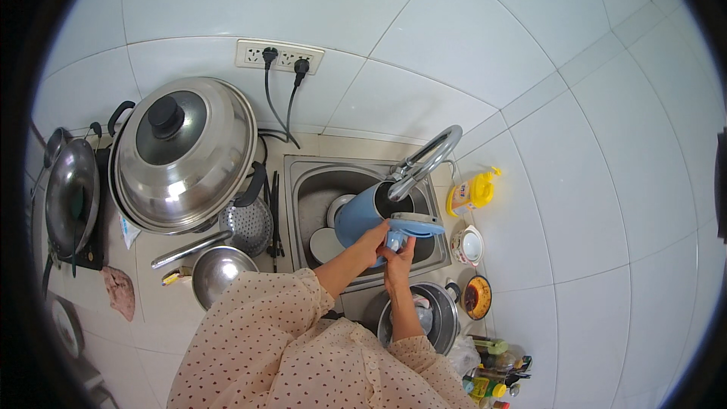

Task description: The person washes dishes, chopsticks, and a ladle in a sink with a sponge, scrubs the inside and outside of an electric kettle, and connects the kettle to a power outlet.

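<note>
A blue electric kettle [359, 215] is tilted over the stainless steel sink [306, 179], its mouth beneath the spout of the chrome faucet [425, 167]. Its blue lid [417, 227] stands open on the near side. My left hand [375, 242] grips the kettle's handle close to the lid hinge. My right hand [399, 264] is also closed around the handle, just below the lid. Whether water is running cannot be made out. Under the kettle lie a white bowl [335, 210] and a white dish [325, 245], both partly hidden by it.
Left stand a large lidded steamer pot [196, 176], a perforated skimmer [250, 227], a metal bowl [221, 272] and a wok [71, 199]. At right are a yellow detergent bottle [471, 193], small bowls [469, 245] and a sauce bowl [477, 297]. A metal pot [448, 318] sits near my right forearm.
</note>
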Tool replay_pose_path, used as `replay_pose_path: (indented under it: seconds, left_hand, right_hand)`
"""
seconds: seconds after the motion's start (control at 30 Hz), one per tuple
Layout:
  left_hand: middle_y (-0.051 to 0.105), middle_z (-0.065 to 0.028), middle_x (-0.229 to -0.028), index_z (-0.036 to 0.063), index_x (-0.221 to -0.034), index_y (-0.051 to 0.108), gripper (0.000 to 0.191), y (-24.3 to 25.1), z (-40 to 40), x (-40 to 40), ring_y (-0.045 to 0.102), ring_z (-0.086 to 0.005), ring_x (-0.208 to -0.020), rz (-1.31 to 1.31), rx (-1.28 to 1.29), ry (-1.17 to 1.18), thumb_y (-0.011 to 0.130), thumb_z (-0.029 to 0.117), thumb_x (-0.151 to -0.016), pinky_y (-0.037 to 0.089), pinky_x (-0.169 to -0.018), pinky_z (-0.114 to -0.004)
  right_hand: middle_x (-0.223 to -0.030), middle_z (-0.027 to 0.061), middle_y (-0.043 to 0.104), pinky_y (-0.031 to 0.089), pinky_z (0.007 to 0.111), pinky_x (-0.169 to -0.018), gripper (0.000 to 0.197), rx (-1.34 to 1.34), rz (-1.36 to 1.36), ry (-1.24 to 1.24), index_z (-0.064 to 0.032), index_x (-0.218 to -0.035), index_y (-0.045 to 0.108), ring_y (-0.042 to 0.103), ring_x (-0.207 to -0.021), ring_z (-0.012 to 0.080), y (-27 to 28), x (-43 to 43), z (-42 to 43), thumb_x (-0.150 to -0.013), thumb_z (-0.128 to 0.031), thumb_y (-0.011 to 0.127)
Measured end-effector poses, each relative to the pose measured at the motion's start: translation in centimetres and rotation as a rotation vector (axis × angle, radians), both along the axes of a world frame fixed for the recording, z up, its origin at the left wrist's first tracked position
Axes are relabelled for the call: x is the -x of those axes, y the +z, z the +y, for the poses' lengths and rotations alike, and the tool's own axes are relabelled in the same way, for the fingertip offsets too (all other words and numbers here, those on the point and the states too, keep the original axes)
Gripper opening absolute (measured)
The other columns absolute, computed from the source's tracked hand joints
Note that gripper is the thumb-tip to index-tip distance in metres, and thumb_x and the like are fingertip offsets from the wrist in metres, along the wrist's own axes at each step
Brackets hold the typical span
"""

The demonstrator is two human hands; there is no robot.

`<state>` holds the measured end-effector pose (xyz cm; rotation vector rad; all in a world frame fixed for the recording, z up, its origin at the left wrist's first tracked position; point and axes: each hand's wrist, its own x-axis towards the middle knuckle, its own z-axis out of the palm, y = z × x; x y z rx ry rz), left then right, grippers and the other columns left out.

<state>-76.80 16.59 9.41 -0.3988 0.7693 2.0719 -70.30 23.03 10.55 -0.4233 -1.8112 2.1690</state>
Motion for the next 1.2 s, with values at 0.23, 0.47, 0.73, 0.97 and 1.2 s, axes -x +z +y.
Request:
replay_pose_path:
  seconds: [0.23, 0.47, 0.73, 0.97, 1.2]
  left_hand:
    - [0.062, -0.0112, -0.090, 0.0072, -0.094, 0.057, 0.040, 0.3, 0.1, 0.2, 0.058, -0.0244, -0.086, -0.011, 0.144, -0.106, 0.033, 0.040, -0.091, 0.041, -0.078, -0.050]
    - [0.048, -0.0061, -0.120, 0.0170, -0.116, 0.047, 0.052, 0.3, -0.6, 0.6, 0.040, -0.0223, -0.110, -0.186, 0.059, -0.264, 0.039, 0.057, -0.084, 0.023, -0.088, -0.056]
    - [0.059, -0.0100, -0.096, 0.0119, -0.099, 0.055, 0.040, 1.1, -0.6, -0.1, 0.054, -0.0249, -0.092, -0.210, 0.123, -0.112, 0.034, 0.045, -0.090, 0.028, -0.084, -0.054]
    - [0.059, -0.0093, -0.098, 0.0128, -0.101, 0.054, 0.040, 0.8, -0.5, -0.1, 0.052, -0.0248, -0.094, -0.206, 0.145, -0.107, 0.035, 0.046, -0.090, 0.027, -0.085, -0.054]
    - [0.059, -0.0103, -0.097, 0.0130, -0.099, 0.056, 0.042, -0.2, 0.0, 0.1, 0.051, -0.0255, -0.095, -0.205, 0.129, -0.128, 0.034, 0.047, -0.089, 0.027, -0.085, -0.054]
  right_hand:
    - [-0.092, 0.0073, 0.056, 0.047, 0.026, -0.063, 0.067, 0.006, 0.030, 0.007, -0.0107, -0.122, 0.036, 0.056, -0.077, 0.0167, 0.0, 0.1, 0.1, -0.063, 0.017, 0.049]
    - [-0.089, 0.0066, 0.057, 0.047, 0.026, -0.062, 0.064, 0.019, 0.024, 0.007, -0.0090, -0.121, 0.037, 0.057, -0.074, 0.0162, 0.1, 0.1, -0.3, -0.064, 0.017, 0.049]
    - [-0.087, 0.0060, 0.057, 0.046, 0.025, -0.060, 0.063, 0.043, -0.003, -0.015, -0.0094, -0.120, 0.038, 0.056, -0.072, 0.0151, 0.0, 0.0, -0.5, -0.063, 0.016, 0.050]
    - [-0.087, 0.0055, 0.056, 0.045, 0.026, -0.061, 0.063, 0.009, -0.026, -0.019, -0.0098, -0.119, 0.038, 0.056, -0.072, 0.0149, 0.6, 0.0, -0.8, -0.063, 0.016, 0.050]
    - [-0.090, 0.0064, 0.055, 0.046, 0.025, -0.061, 0.068, 0.022, -0.020, -0.032, -0.0103, -0.123, 0.036, 0.055, -0.073, 0.0151, 0.4, -0.1, -0.8, -0.063, 0.016, 0.051]
